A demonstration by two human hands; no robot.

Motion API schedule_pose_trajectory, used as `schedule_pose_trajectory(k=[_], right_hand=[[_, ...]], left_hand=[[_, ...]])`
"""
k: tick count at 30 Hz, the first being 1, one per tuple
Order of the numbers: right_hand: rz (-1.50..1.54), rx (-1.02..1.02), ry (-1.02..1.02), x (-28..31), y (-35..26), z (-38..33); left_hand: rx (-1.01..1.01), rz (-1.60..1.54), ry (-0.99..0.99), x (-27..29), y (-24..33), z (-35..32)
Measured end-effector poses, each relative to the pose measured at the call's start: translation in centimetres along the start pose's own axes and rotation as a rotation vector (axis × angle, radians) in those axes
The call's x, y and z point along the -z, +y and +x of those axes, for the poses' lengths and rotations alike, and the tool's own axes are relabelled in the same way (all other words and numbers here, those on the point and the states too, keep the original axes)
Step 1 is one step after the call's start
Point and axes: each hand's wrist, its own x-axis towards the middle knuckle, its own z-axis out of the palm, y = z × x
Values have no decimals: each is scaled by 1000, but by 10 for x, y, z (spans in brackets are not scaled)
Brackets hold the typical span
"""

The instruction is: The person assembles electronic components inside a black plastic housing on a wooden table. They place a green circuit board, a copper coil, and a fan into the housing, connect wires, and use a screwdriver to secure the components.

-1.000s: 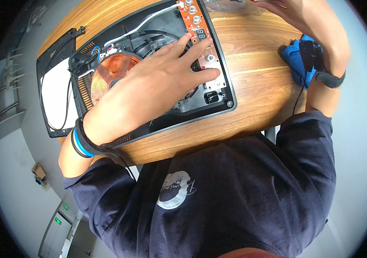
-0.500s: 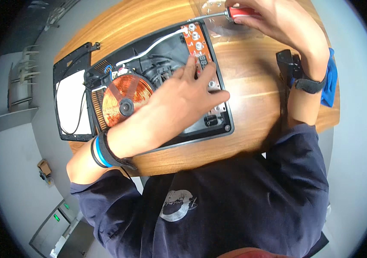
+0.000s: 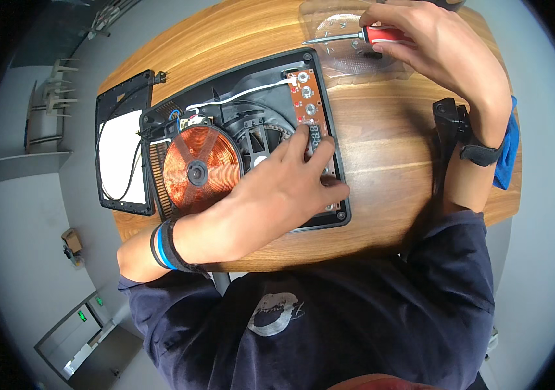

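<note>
An opened induction cooker base (image 3: 271, 71) lies on the table, showing a round copper coil (image 3: 219, 162), a fan (image 3: 258, 136) and an orange-brown circuit board (image 3: 301, 104) along its right side. My left hand (image 3: 284, 175) reaches across the base, its fingers spread and resting on the board around the small digit display (image 3: 315, 135). It covers the lower part of the board. My right hand (image 3: 414, 39) is closed round the red handle of a screwdriver (image 3: 381, 34). The shaft points left, its tip just beyond the base's far right corner.
A clear plastic tray (image 3: 329, 65) with small screws sits beneath the screwdriver. Left of the base lies a black-framed panel (image 3: 121, 156) with a white sheet and a cable. A black device (image 3: 449, 117) and blue cloth (image 3: 506, 153) are by my right forearm.
The whole view has shifted, so the base and table appear lower. The screwdriver tip has drawn slightly away from the base's far edge. My left fingers remain on the board.
</note>
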Motion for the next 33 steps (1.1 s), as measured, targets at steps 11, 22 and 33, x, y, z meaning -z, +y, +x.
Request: schedule_pose_trajectory(k=[11, 22, 33], right_hand=[[26, -9, -67, 8, -20, -7], [40, 55, -26, 11, -9, -13], [17, 21, -69, 12, -16, -10]], left_hand=[[16, 64, -41, -3, 15, -8], [37, 37, -46, 10, 7, -8], [34, 65, -27, 9, 4, -6]])
